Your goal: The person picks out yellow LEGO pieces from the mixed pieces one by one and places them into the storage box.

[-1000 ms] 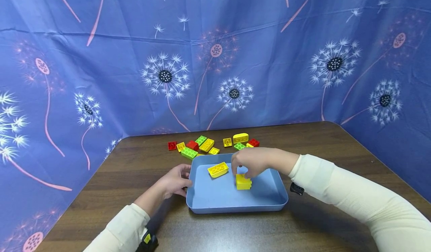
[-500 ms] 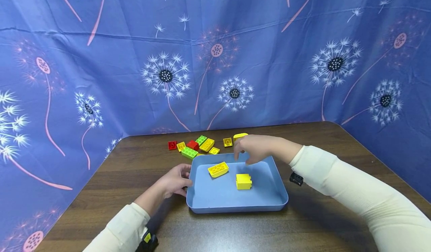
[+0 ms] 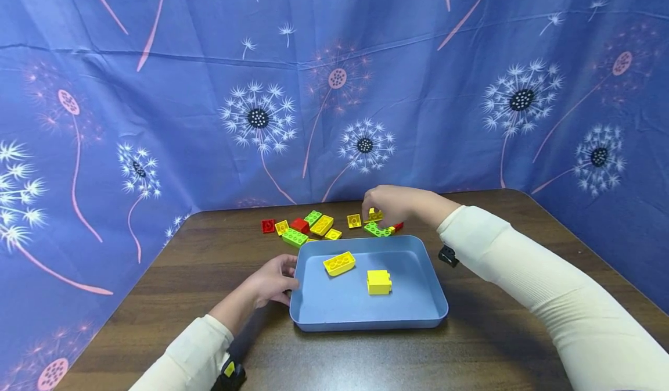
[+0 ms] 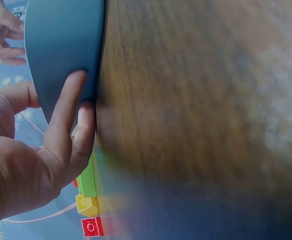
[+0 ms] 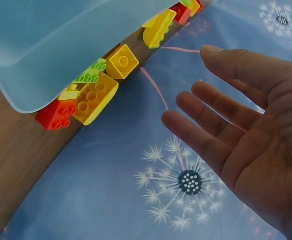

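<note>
Both hands are unclenched. The left hand point(image 3: 272, 280) touches the left side of the blue tray point(image 3: 368, 325), fingers laid against its outer wall. The right hand point(image 3: 389, 202) is past the tray's far edge, above some bricks; the right wrist view shows its fingers loosely spread and holding nothing. Inside the tray lie 2 yellow bricks, apart: a long brick point(image 3: 340, 264), hollow side up, toward the left, and a short brick point(image 3: 378, 282) nearer the middle, studs facing right. Under or beside the right hand are a green brick point(image 3: 377, 229), a rounded brick point(image 3: 375, 217) in yellow and a red brick point(image 5: 56, 115). Left of these sits a square brick point(image 3: 353, 221), also yellow. Everything stands on a wooden table point(image 3: 502, 344), with a blue cloth point(image 3: 418, 83) behind.
</note>
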`<control>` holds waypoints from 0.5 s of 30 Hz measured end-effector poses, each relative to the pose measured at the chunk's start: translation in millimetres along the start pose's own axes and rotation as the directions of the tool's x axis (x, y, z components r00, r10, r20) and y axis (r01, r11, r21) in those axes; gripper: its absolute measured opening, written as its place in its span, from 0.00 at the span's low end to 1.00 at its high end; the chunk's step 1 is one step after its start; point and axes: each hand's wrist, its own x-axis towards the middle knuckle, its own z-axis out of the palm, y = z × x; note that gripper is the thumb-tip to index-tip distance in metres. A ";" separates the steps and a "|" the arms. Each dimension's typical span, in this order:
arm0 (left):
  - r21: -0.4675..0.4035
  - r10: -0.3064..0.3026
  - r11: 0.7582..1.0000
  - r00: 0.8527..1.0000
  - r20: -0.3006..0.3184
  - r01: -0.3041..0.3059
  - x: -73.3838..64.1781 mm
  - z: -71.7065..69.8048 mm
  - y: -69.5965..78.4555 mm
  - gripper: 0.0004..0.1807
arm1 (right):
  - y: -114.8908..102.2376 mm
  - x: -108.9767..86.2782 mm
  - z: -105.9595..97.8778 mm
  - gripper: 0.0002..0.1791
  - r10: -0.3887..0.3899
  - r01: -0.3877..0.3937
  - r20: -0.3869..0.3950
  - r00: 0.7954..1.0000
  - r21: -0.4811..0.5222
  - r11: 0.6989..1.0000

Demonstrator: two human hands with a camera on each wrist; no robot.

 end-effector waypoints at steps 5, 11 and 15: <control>0.004 -0.005 1.000 1.000 0.000 0.005 0.4 -0.3 -0.6 0.35 | 7.7 8.7 1.9 0.14 0.041 -0.041 0.002 0.999 0.038 0.998; -0.004 0.003 1.000 1.000 0.005 -0.003 2.2 -0.4 -2.0 0.36 | 21.7 21.4 6.1 0.15 0.121 -0.119 -0.014 0.993 0.104 0.987; 0.000 -0.001 1.000 1.000 0.002 0.001 1.3 0.0 -1.1 0.36 | 34.1 28.6 6.4 0.16 0.208 -0.201 -0.027 0.978 0.154 0.967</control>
